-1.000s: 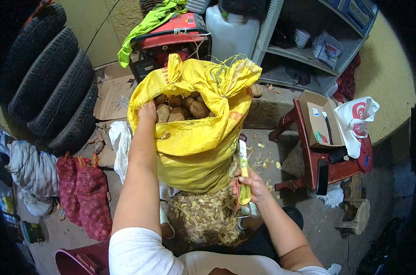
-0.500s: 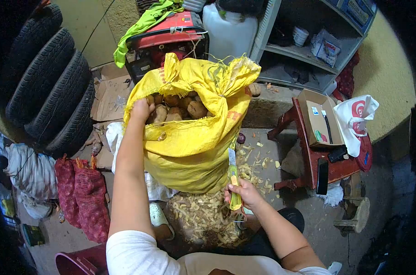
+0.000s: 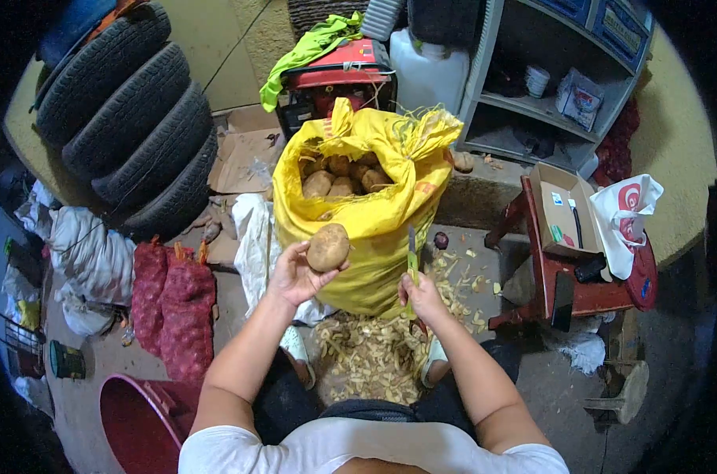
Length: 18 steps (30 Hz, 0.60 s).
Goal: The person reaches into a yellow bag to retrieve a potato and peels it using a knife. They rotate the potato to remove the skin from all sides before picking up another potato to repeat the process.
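A brown unpeeled potato [image 3: 328, 247] rests in my left hand [image 3: 297, 276], in front of the yellow sack. My right hand [image 3: 424, 300] is closed around the yellow-green handle of a knife [image 3: 412, 257], its blade pointing up and away from me. Behind both hands stands the open yellow sack [image 3: 358, 225], with several potatoes [image 3: 341, 186] showing inside its mouth. Pale peelings [image 3: 366, 355] cover the floor between my feet and spread to the right of the sack.
Stacked tyres [image 3: 137, 118] and red net bags [image 3: 186, 316] are on the left, above a dark red tub [image 3: 141, 419]. To the right, a red stool [image 3: 592, 296] holds a cardboard box [image 3: 562, 213]. A grey shelf [image 3: 532, 103] stands behind.
My left hand has come out of the sack with a potato and moved toward me. My right hand still holds the knife, now more upright. The camera view has shifted.
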Each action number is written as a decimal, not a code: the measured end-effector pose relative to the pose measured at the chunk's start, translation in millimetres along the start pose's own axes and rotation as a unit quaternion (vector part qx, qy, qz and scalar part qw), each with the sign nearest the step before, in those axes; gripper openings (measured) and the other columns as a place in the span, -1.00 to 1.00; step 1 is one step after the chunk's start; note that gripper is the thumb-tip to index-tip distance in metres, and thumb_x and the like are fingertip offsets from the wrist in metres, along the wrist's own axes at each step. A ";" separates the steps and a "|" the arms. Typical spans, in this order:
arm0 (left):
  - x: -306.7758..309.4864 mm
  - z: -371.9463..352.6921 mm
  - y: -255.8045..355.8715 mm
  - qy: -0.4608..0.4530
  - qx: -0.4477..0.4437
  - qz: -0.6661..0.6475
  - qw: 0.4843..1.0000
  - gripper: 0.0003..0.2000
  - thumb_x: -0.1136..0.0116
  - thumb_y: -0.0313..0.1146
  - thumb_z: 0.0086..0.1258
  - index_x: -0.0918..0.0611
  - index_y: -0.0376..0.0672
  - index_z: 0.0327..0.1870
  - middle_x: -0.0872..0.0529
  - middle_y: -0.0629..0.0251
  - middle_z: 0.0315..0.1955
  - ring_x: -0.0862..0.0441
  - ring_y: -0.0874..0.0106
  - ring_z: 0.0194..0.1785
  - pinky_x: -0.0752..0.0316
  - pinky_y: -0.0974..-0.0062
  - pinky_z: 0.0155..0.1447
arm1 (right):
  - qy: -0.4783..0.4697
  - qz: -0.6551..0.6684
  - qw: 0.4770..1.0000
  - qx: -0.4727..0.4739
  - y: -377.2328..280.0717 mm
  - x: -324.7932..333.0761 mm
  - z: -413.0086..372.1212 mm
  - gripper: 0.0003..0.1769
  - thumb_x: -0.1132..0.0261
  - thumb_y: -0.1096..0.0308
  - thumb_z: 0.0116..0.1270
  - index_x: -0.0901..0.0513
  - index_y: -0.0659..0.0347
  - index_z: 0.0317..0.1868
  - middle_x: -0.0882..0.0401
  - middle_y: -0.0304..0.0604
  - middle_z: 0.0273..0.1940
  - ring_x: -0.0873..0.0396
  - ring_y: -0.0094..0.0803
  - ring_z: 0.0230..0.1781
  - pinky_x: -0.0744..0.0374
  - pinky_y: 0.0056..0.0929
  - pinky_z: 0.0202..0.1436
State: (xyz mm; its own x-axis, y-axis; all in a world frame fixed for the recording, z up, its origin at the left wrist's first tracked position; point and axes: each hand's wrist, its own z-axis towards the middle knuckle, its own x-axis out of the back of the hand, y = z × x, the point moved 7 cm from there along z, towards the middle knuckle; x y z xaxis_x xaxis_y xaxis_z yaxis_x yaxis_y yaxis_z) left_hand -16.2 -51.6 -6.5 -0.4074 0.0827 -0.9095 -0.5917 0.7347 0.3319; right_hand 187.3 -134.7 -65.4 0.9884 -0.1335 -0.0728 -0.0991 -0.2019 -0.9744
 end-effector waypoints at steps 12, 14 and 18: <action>34.9 -62.4 -64.4 0.065 -0.042 -0.034 0.996 -0.61 0.07 -0.14 0.36 -0.40 -0.16 0.12 -0.53 0.06 0.00 -0.54 0.10 0.01 -0.50 0.00 -0.04 | -0.018 -0.261 0.923 0.282 -88.9 -52.4 -65.9 -0.79 -0.21 0.38 0.21 -0.52 0.37 -0.23 -0.52 0.04 -0.32 -0.52 -0.14 -0.32 -0.47 -0.37 -0.20; 38.7 -60.4 -65.6 0.072 -0.036 -0.035 0.996 -0.61 0.08 -0.15 0.38 -0.39 -0.17 0.13 -0.52 0.06 0.01 -0.52 0.09 0.03 -0.52 0.03 -0.07 | -0.032 -0.302 0.920 0.246 -84.7 -59.2 -66.5 -0.79 -0.23 0.35 0.19 -0.55 0.29 -0.22 -0.54 0.04 -0.28 -0.54 -0.07 -0.29 -0.49 -0.27 -0.21; 55.4 -48.1 -72.3 0.071 -0.006 -0.001 0.997 -0.60 0.05 -0.15 0.37 -0.38 -0.16 0.14 -0.53 0.10 0.01 -0.53 0.14 0.03 -0.57 0.11 -0.16 | -0.029 -0.409 0.874 0.262 -45.9 -64.8 -67.1 -0.71 -0.26 0.21 0.16 -0.54 0.26 -0.23 -0.54 0.05 -0.32 -0.53 -0.02 -0.31 -0.50 -0.22 -0.26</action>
State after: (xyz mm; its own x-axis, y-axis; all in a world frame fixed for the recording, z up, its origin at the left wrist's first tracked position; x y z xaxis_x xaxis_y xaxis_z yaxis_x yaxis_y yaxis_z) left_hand -29.5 -132.5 -68.8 -0.4995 -0.0150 -0.8662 -0.6004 0.7268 0.3337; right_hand 120.0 -182.0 -1.7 0.7092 -0.1001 0.6979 0.6948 0.2673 -0.6677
